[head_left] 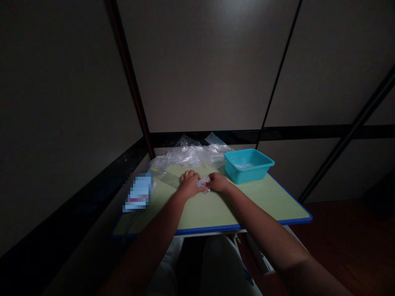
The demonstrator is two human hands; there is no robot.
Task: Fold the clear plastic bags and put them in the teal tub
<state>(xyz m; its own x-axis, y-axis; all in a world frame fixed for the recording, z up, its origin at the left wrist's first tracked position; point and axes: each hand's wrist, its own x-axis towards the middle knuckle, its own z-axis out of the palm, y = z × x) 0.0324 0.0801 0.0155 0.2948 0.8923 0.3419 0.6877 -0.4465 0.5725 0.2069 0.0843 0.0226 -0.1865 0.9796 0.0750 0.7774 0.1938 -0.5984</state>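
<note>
My left hand (190,185) rests low over the table, fingers bent and partly spread, its thumb against a small clear plastic bag (203,181). From the other side, my right hand (217,182) pinches the same bag between thumb and fingers. A bit of pink or red shows by the right fingertips, too small to make out. Just behind my hands, a heap of loose clear plastic bags (191,154) spreads over the far part of the table.
A turquoise plastic basin (249,174) stands at the right back, with some clear plastic inside. The pale green table (203,213) has a blue edge. At its left lies a blurred light-blue item (138,192). Panelled walls (203,74) close off the back and left.
</note>
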